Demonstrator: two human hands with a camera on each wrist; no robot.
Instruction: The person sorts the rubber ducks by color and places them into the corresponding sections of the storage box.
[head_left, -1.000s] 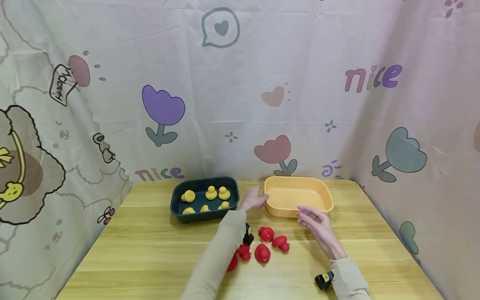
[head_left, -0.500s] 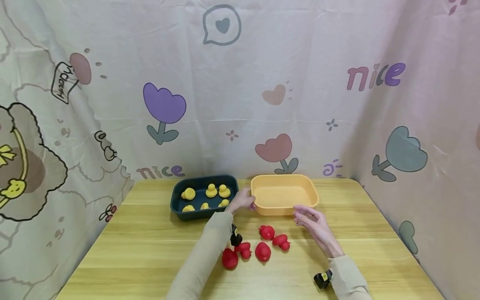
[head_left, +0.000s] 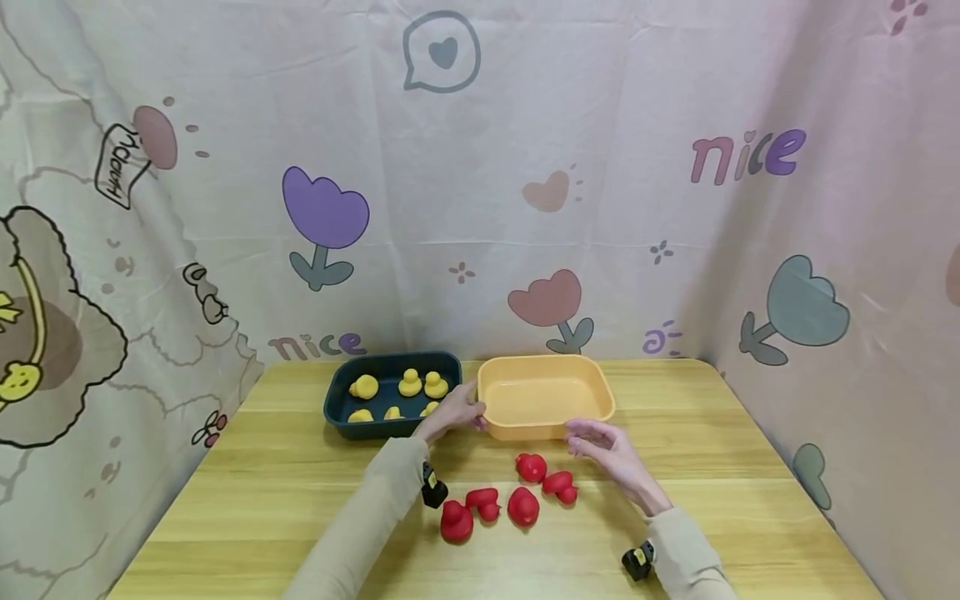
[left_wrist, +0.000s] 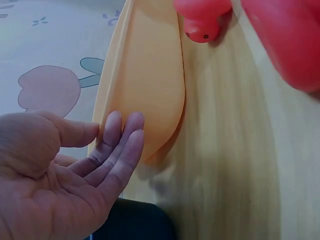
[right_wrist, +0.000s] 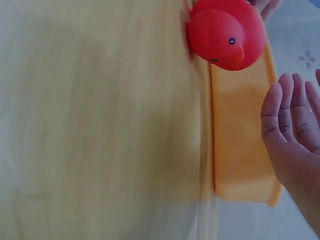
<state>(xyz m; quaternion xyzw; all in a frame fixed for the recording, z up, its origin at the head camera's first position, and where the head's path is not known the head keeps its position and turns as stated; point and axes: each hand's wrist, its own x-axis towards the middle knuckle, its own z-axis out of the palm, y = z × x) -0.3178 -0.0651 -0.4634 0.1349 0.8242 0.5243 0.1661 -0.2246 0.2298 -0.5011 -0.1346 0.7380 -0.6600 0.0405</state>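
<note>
In the head view a yellow-orange plastic bin (head_left: pixel 546 433) stands near the back of the table. At its left end my left hand (head_left: pixel 453 410) grips the rim; the left wrist view shows the thumb at the rim and the fingers (left_wrist: pixel 125 155) against the outer wall. My right hand (head_left: pixel 611 454) is at the bin's front right, its fingers (right_wrist: pixel 272 110) extended beside the wall; whether they touch it cannot be told. Several red rubber ducks (head_left: pixel 523 507) lie in front of the bin. Left of it, a dark blue bin (head_left: pixel 352 429) holds several yellow rubber ducks (head_left: pixel 365 387).
The wooden table (head_left: pixel 247 500) reaches back to a printed cloth (head_left: pixel 442 208) that hangs behind it and along both sides. The two bins stand close together, with my left hand between them. Red ducks lie between my forearms.
The yellow-orange bin has slid left toward the dark blue bin, and my left hand has moved left with it. My right hand has also shifted left. The dark blue bin has lately shifted slightly left.
</note>
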